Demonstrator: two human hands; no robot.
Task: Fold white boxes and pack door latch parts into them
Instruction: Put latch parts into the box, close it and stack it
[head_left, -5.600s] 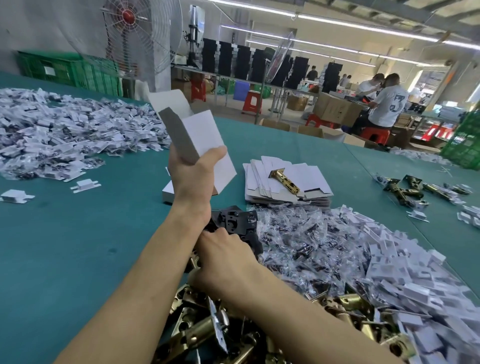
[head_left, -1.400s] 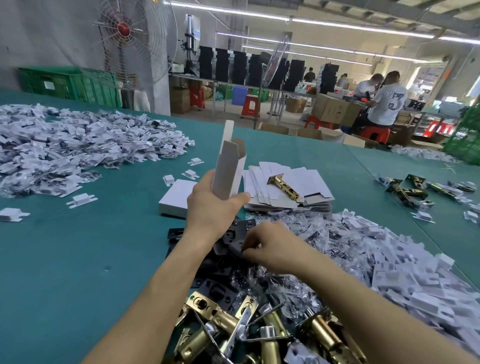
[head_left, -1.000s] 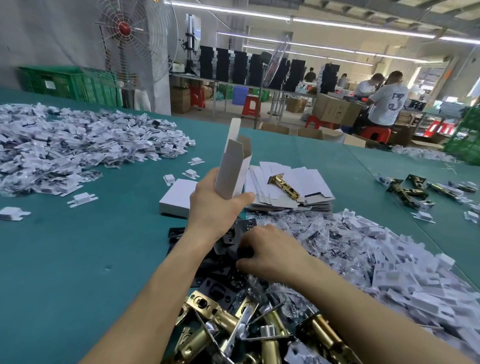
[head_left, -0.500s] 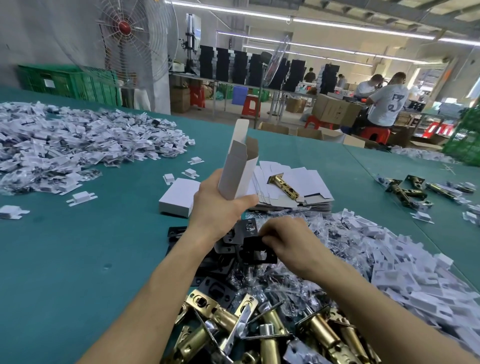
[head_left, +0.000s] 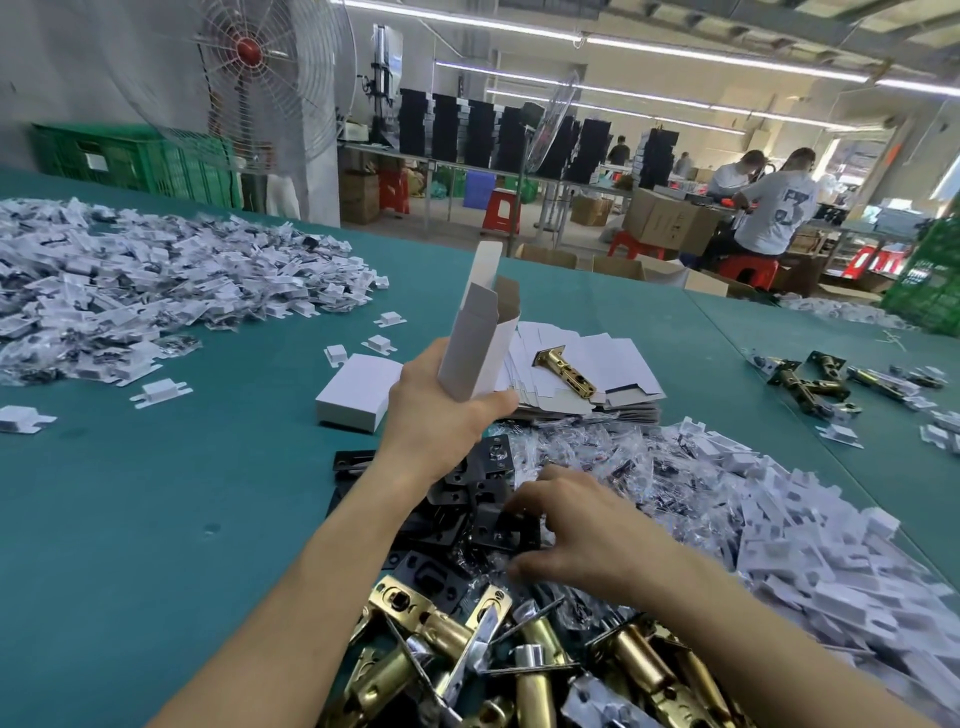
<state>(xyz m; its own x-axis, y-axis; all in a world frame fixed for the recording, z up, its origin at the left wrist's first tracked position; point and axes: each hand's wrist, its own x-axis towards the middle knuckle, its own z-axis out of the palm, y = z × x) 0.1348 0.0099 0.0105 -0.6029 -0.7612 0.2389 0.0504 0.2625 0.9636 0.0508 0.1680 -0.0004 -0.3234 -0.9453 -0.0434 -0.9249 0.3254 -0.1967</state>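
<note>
The left hand (head_left: 441, 410) is wrapped around the lower end of a folded white box (head_left: 475, 338), thumb on the near side, holding it nearly upright with its open top flap pointing toward 12 o'clock. The right hand (head_left: 582, 525) lies palm down at about 5 o'clock from the left one, fingers curled onto the pile of black plates (head_left: 467, 499); whether it has one pinched cannot be told.

Brass latches (head_left: 441, 639) are heaped at 6 o'clock, right against the black plates. Small clear bags (head_left: 597, 457) and white card inserts (head_left: 810, 545) spread from the plates toward 3 o'clock. At 12 o'clock from the hands a stack of flat box blanks (head_left: 613, 358) lies on the green bench (head_left: 156, 519), with one brass latch (head_left: 563, 371) resting on top. A closed white box (head_left: 358, 392) sits just beside the stack, at 9 o'clock from it. A second large heap of inserts and bags (head_left: 156, 280) lies at 10 o'clock.
</note>
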